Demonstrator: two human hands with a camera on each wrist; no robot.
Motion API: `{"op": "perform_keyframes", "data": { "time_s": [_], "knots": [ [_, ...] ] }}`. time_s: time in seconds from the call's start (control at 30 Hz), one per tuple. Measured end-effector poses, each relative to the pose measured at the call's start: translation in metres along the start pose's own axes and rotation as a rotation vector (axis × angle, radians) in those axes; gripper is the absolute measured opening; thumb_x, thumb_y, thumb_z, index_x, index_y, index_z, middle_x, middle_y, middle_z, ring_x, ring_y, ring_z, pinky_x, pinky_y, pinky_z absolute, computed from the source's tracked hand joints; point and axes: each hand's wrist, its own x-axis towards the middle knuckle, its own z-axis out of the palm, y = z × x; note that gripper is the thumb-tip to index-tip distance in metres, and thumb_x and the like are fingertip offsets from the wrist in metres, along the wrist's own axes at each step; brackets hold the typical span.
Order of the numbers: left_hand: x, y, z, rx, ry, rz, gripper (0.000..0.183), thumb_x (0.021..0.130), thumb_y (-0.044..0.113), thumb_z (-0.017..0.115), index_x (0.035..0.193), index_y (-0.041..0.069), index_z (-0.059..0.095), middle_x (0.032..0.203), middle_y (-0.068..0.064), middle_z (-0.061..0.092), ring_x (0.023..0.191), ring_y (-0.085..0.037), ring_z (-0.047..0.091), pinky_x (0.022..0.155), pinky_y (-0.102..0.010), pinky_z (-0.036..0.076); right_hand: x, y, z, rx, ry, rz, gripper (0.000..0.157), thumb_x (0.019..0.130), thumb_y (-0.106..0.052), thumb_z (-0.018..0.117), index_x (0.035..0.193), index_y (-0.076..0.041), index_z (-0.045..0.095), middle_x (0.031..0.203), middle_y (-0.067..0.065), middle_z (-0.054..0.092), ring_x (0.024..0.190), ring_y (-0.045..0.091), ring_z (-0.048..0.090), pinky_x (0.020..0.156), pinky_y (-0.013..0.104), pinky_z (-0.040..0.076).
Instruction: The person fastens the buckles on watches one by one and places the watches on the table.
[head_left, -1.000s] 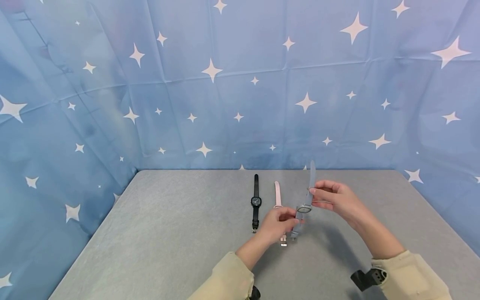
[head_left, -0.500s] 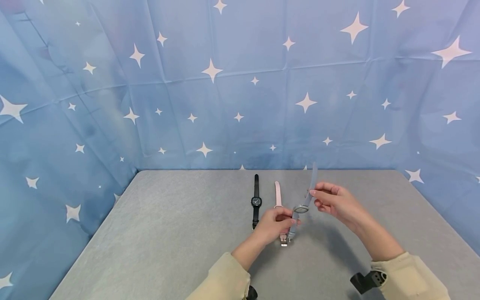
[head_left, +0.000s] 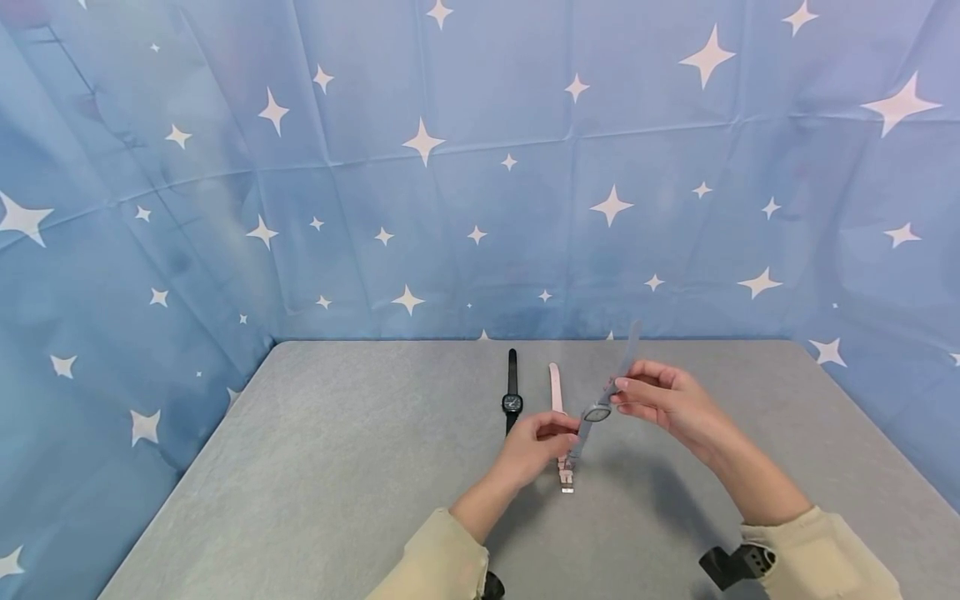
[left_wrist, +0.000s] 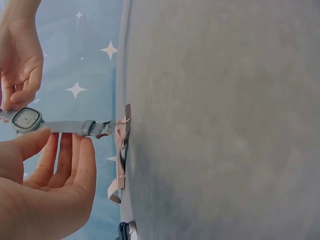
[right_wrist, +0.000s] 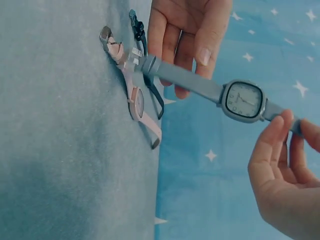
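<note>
A grey-blue wristwatch (head_left: 597, 412) with a rounded square face is held in the air, slanting between both hands. My left hand (head_left: 528, 454) pinches the strap on the buckle side; the buckle end (left_wrist: 104, 129) sticks out past the fingers. On the opposite strap, my right hand (head_left: 671, 404) pinches between thumb and fingers, near the face in the right wrist view. Below the left hand lies a pink wristwatch (right_wrist: 137, 102) on the table, partly covered in the head view. To its left a black wristwatch (head_left: 512, 403) lies stretched out, its lower strap hidden behind the left hand.
The grey table (head_left: 337, 467) reaches back to a blue curtain (head_left: 360, 192) with white stars. A small black device (head_left: 738, 564) sits at the right sleeve's cuff.
Both hands have shifted slightly left with the grey-blue watch, the left hand farther. The watch is more slanted, its buckle end now over the pink watch. The two watches on the table stay put.
</note>
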Motion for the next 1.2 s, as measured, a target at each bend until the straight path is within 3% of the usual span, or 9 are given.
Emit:
{"op": "perform_keyframes", "data": {
  "time_s": [0.13, 0.33, 0.5, 0.6, 0.9, 1.2],
  "knots": [
    [-0.001, 0.003, -0.006, -0.064, 0.01, 0.015, 0.017, 0.088, 0.009, 0.064, 0.103, 0.003, 0.07, 0.104, -0.011, 0.069, 0.087, -0.008, 0.062, 0.079, -0.026, 0.053, 0.0, -0.002, 0.003, -0.04, 0.012, -0.029, 0.013, 0.093, -0.016, 0.06, 0.097, -0.004, 0.056, 0.097, -0.001, 0.067, 0.09, 0.011, 0.066, 0.084, 0.028, 0.053],
    [-0.005, 0.006, -0.014, -0.135, 0.01, -0.02, 0.019, 0.088, 0.01, 0.063, 0.105, 0.001, 0.068, 0.104, -0.012, 0.068, 0.09, -0.013, 0.064, 0.085, -0.04, 0.053, 0.002, -0.005, 0.008, -0.071, 0.036, -0.047, 0.019, 0.092, -0.017, 0.061, 0.099, -0.002, 0.055, 0.1, 0.002, 0.067, 0.091, 0.012, 0.066, 0.086, 0.03, 0.053],
    [-0.007, 0.008, -0.015, -0.235, -0.055, -0.069, 0.023, 0.091, 0.011, 0.061, 0.109, -0.003, 0.064, 0.108, -0.018, 0.067, 0.101, -0.034, 0.064, 0.085, -0.037, 0.053, 0.005, -0.009, 0.012, -0.04, 0.048, -0.055, 0.019, 0.092, -0.016, 0.062, 0.1, -0.001, 0.055, 0.099, 0.001, 0.067, 0.09, 0.012, 0.066, 0.086, 0.028, 0.053],
    [-0.008, 0.009, -0.014, -0.293, -0.113, -0.098, 0.028, 0.094, 0.016, 0.057, 0.114, -0.004, 0.061, 0.112, -0.02, 0.066, 0.107, -0.038, 0.061, 0.087, -0.036, 0.053, 0.006, -0.011, 0.014, -0.021, 0.038, -0.072, 0.014, 0.092, -0.014, 0.061, 0.098, -0.002, 0.055, 0.099, 0.0, 0.069, 0.089, 0.012, 0.066, 0.085, 0.028, 0.053],
    [-0.009, 0.01, -0.006, -0.36, -0.228, -0.17, 0.041, 0.101, 0.029, 0.042, 0.121, -0.002, 0.059, 0.12, -0.019, 0.063, 0.11, -0.032, 0.061, 0.092, -0.039, 0.05, 0.009, -0.013, 0.021, -0.013, 0.018, -0.07, 0.014, 0.092, -0.014, 0.061, 0.098, -0.003, 0.055, 0.101, 0.001, 0.069, 0.09, 0.012, 0.066, 0.086, 0.029, 0.053],
    [-0.01, 0.011, -0.003, -0.583, -0.292, -0.285, 0.063, 0.1, 0.049, 0.032, 0.126, -0.002, 0.056, 0.126, -0.018, 0.059, 0.113, -0.027, 0.06, 0.096, -0.037, 0.048, 0.009, -0.013, 0.025, -0.005, 0.003, -0.058, 0.014, 0.092, -0.014, 0.061, 0.098, -0.004, 0.055, 0.1, 0.002, 0.069, 0.09, 0.012, 0.066, 0.086, 0.029, 0.053]
  ]
}}
